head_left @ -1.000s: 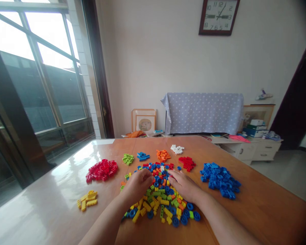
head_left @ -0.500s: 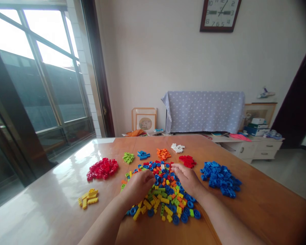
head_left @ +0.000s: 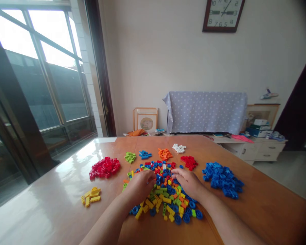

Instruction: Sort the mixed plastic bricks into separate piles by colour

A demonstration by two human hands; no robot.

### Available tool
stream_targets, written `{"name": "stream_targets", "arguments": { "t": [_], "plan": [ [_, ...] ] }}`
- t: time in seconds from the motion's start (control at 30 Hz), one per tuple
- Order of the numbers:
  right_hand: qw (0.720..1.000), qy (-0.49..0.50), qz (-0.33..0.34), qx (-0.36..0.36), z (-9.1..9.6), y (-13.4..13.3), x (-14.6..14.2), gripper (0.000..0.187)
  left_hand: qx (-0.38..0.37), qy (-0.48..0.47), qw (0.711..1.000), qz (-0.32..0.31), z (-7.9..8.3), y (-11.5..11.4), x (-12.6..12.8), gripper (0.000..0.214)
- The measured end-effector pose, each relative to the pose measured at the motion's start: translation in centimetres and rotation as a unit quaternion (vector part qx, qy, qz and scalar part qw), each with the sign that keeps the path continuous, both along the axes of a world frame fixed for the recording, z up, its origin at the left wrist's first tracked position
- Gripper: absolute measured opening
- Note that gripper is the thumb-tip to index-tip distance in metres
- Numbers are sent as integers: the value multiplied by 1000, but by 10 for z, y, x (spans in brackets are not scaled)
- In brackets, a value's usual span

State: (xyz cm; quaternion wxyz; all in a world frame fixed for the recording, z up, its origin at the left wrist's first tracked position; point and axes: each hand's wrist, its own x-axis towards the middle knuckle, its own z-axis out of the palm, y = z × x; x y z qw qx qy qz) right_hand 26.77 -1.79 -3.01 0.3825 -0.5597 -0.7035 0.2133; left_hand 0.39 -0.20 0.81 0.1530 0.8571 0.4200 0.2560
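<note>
Flanking a mixed heap of plastic building bricks (head_left: 165, 200) on the glossy brown table (head_left: 66, 190): left hand (head_left: 142, 183) and right hand (head_left: 188, 182), wrists low, forearms coming in from the near edge. Left hand over the heap's left side, fingers curled inward; cannot tell whether a brick is pinched there, since the back of the hand hides the fingertips. Right hand at the heap's right side, fingers extended and loosely open, pointing in toward the middle. Heap: yellow, green and orange bricks, with round blue pieces (head_left: 186, 217) thickest along the near right edge.

Sorted piles ring the heap. Left: crimson pile (head_left: 104, 168), with a small yellow pile (head_left: 91, 196) nearer. Far side, left to right: lime-green pile (head_left: 130, 157), small blue pile (head_left: 145, 154), orange pile (head_left: 165, 154), white pile (head_left: 179, 148). Red pile (head_left: 189, 162) just beyond right hand; large blue pile (head_left: 222, 179) farther right. Wall clock (head_left: 223, 15) above, top cut off.
</note>
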Motion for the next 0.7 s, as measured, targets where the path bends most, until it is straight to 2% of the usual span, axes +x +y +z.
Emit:
{"name": "stream_targets", "arguments": {
  "t": [0.23, 0.5, 0.7],
  "plan": [
    [996, 7, -86, 8, 8, 1, 7, 37, 13, -3, 1000, 0, 2, 1, 1, 14],
    [997, -12, -69, 22, -2, 3, 2, 37, 58, 60, 996, 13, -1, -3, 3, 29],
    [997, -27, -62, 27, -7, 6, 2, 35, 67, 85, 994, -2, -5, -4, 3, 26]
  ]
}}
